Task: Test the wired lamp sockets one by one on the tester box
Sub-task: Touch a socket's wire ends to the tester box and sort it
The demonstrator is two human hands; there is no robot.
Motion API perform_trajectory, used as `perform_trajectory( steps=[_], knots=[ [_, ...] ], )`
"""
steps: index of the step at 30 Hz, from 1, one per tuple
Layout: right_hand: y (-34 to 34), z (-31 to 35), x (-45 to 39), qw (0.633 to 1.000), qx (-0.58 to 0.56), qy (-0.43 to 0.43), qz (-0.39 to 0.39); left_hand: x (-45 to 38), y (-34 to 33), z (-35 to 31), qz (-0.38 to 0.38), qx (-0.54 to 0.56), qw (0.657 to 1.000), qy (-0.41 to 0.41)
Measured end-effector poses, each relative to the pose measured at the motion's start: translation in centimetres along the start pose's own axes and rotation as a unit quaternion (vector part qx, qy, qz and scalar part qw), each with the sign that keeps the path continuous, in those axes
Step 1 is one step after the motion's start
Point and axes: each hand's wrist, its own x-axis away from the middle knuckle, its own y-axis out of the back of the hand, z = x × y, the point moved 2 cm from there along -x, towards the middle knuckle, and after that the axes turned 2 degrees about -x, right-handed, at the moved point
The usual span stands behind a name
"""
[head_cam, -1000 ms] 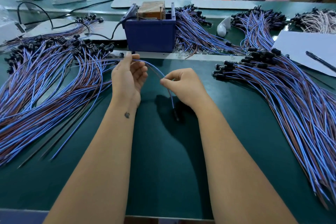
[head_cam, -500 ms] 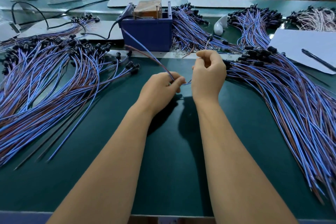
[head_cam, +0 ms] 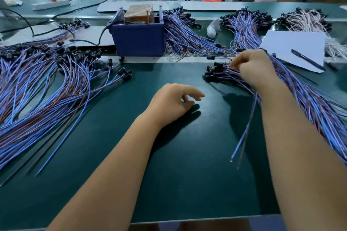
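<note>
A workshop bench w/ a green mat (head_cam: 178, 155), stools and more tables behind: a person picks the next wired socket for testing. The right hand (head_cam: 255, 69) reaches into the right-hand pile of wires (head_cam: 309, 103), fingers curled and pinching at the black socket ends; one blue-and-brown pair (head_cam: 244, 137) hangs loose below the wrist, but whether it is the one pinched can't be told. The left hand (head_cam: 174, 99) rests on the mat, fingers loosely bent, holding nothing. The blue tester box (head_cam: 139, 41) sits at the back, centre, well apart from both hands; a second pile (head_cam: 47, 84) fans out at left. Risk, prob.: neighbouring wires snag and drag along, so two sockets lift at once, or bare ends tangle before reaching the box.
</note>
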Motion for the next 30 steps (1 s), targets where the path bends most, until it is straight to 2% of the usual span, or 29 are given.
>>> perform_trajectory(
  steps=[4,9,11,13,16,19,22,24,30],
  knots=[
    [0.8,0.2,0.5,0.989,0.145,-0.01,-0.011,0.0,0.0,0.0,-0.021,0.011,0.999,0.026],
    [-2.5,1.7,1.7,0.961,0.258,-0.01,-0.095,-0.2,0.1,0.1,-0.017,0.014,0.999,0.038],
    [-5.0,3.3,2.7,0.962,0.243,0.05,-0.112,-0.2,0.4,0.1,-0.032,0.011,0.999,0.043],
    [-7.9,5.3,4.1,0.973,0.182,0.104,-0.101,-0.2,1.2,0.3,-0.069,-0.008,0.996,0.063],
    [-12.2,7.9,5.9,0.984,0.089,0.153,-0.031,0.0,3.0,1.5,-0.176,-0.067,0.975,0.115],
    [-15.4,8.4,6.6,0.964,0.168,0.196,0.06,0.7,5.0,3.3,-0.25,-0.155,0.931,0.216],
    [-15.6,8.1,6.0,0.969,0.157,0.174,0.077,1.4,6.2,4.7,-0.207,-0.227,0.9,0.31],
    [-15.3,7.8,5.8,0.974,0.128,0.165,0.087,1.5,6.8,5.2,-0.181,-0.232,0.892,0.344],
    [-15.0,7.4,6.3,0.978,0.088,0.161,0.095,1.7,7.1,5.7,-0.206,-0.216,0.89,0.344]
  ],
)
